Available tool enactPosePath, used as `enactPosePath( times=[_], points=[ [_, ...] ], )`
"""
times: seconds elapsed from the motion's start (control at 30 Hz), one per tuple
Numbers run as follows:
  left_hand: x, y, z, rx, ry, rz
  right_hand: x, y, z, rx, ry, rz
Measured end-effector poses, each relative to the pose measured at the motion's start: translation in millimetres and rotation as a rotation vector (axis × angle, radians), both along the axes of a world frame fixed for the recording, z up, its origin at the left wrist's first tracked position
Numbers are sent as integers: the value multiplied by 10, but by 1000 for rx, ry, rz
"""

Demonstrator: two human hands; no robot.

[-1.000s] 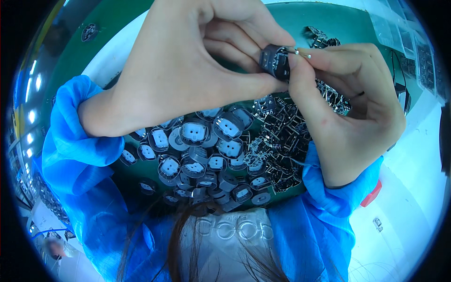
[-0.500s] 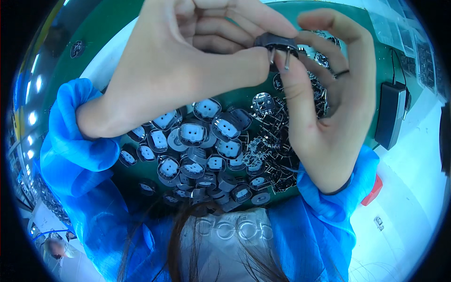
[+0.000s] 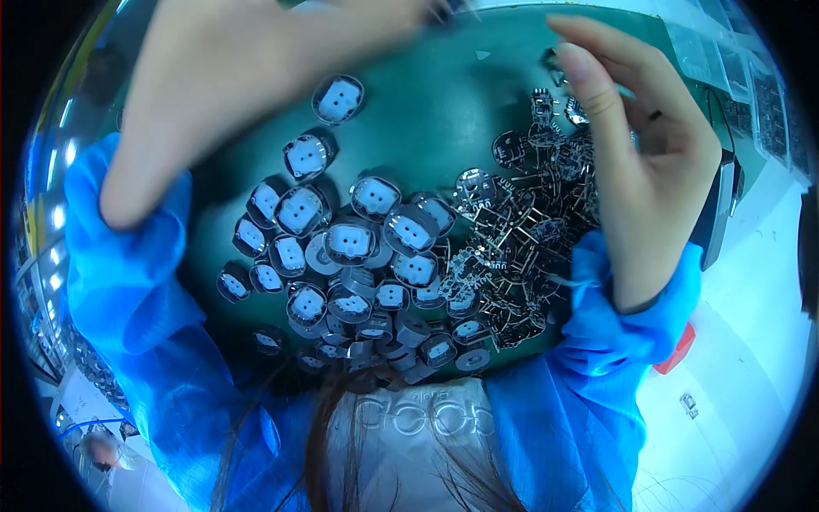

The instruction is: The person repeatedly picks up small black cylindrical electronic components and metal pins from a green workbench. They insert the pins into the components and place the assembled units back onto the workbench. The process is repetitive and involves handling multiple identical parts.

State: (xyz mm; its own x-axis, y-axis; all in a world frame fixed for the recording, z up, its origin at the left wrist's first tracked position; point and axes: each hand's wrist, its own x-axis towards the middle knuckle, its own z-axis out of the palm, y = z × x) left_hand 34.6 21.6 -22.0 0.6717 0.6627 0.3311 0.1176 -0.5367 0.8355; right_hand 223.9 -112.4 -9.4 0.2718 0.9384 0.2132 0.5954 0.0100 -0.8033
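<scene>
At the upper edge my left hand [image 3: 230, 77] is smeared by motion, its fingertips partly cut off. By its thumb tip shows a dark plug part [image 3: 440, 11] with pale pins, apparently still gripped. My right hand [image 3: 653, 162] hangs over the right side of the mat, with thumb and forefinger apart and the other fingers loosely curled. Beneath and beside it lies a heap of small round circuit boards [image 3: 529, 218] with metal pins. One small board [image 3: 554, 64] shows right beside the right thumb tip; whether it touches cannot be told.
Several dark round housings with white faces [image 3: 350, 241] are heaped on the green mat [image 3: 426, 94], left of the boards. A black adapter box [image 3: 721, 205] with a cable lies right of my wrist. Clear plastic trays [image 3: 734, 60] stand far right; a red object [image 3: 676, 350] lies by my right sleeve.
My hands have parted: the left moved up and left with the dark plug part, the right drew a little to the right and let go of it.
</scene>
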Motion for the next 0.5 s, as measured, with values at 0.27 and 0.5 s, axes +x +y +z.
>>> enactPosePath(
  times=[0.27,0.5],
  points=[
    [-311,475,-92,661,534,269,1,-41,-25,-118,-501,49],
    [-264,208,250,347,519,-327,-23,-42,-31,-119,-412,170]
  ],
)
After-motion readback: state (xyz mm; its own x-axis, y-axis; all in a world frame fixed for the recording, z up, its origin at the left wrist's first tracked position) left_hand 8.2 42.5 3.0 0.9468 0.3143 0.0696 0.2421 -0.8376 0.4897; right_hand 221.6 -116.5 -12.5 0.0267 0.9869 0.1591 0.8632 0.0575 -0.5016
